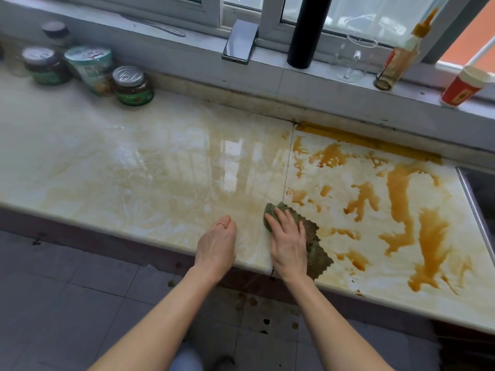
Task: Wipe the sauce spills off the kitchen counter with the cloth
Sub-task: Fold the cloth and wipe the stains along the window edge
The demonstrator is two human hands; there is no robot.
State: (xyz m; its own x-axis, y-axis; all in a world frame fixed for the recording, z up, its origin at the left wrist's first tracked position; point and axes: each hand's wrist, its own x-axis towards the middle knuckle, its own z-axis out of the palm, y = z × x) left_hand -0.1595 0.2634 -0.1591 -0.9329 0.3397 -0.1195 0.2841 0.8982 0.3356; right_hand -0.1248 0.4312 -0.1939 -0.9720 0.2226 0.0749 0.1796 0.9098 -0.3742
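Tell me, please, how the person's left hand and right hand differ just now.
The right hand lies flat, fingers straight, pressing the green cloth onto the counter; the left hand has curled fingers and holds nothing. The left hand wears a thin ring; none shows on the right hand. The right hand is nearer the thick sauce spills. Both rest at the counter's front edge.

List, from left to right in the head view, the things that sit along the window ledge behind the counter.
In order: flat silver utensil → shiny rectangular metal tap → tall black cylinder → clear glass mug → sauce-smeared squeeze bottle → red paper cup.
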